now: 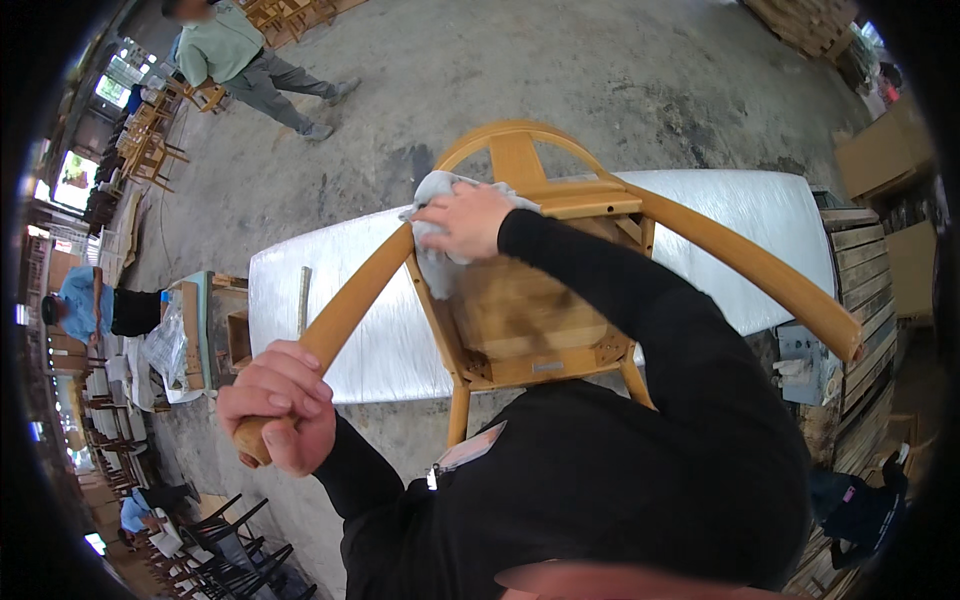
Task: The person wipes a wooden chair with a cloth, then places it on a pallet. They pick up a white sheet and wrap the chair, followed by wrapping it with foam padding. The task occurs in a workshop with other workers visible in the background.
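Note:
A light wooden chair (pixel 520 372) lies tipped over on a table, its seat underside and legs facing me. My left hand (pixel 282 405) is closed round the end of the chair's left leg (pixel 358 292). A grey-white cloth (pixel 436 270) is bunched at the joint where that leg meets the seat frame. My right hand (pixel 468 222) presses the cloth there, with its fingers bent over it. Part of the seat is hidden by my right forearm. On the right, the other long leg (pixel 760 270) points outward, untouched.
Shiny silvery wrap covers the table (pixel 740 200). A slatted wooden pallet stack (pixel 862 262) and cardboard boxes (pixel 885 150) stand at the right. One person (pixel 225 50) stands at the far left; another (pixel 85 305) works at the left. Dark chairs (pixel 235 555) stand at the lower left.

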The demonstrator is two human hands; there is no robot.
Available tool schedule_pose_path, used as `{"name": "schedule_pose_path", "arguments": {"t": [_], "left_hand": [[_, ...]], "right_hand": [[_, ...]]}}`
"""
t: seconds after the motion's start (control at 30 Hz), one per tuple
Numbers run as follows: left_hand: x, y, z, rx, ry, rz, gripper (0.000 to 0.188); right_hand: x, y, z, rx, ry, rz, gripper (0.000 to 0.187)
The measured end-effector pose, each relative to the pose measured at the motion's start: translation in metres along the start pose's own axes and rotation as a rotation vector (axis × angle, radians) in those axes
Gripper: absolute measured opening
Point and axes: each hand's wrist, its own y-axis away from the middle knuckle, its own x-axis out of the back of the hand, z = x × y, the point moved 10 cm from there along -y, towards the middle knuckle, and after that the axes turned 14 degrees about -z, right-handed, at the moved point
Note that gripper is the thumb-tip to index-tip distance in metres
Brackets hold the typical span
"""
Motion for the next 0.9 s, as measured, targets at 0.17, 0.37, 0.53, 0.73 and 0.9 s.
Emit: {"name": "schedule_pose_path", "arguments": {"t": [0.17, 0.37, 0.53, 0.73, 0.9], "left_hand": [[-0.002, -0.002, 0.003, -0.004, -0.021, 0.024, 0.026], [0.002, -0.003, 0.003, 0.010, -0.066, 0.017, 0.025], [-0.005, -0.017, -0.002, 0.048, 0.001, -0.077, 0.008], [0.001, -0.025, -0.010, -0.093, 0.130, -0.075, 0.011], [0.004, -0.024, -0.007, -0.172, 0.125, -0.070, 0.011]], "right_hand": [[-0.029, -0.045, 0.102, -0.055, 0.487, -0.503, 0.045], [-0.003, -0.064, 0.207, -0.314, 0.079, -0.077, 0.041], [0.009, -0.047, 0.327, -0.598, -0.116, 0.319, 0.040], [0.008, -0.094, 0.349, -0.520, 0.245, 0.118, 0.043], [-0.017, -0.199, 0.286, -0.189, 0.233, -0.214, 0.038]]}}
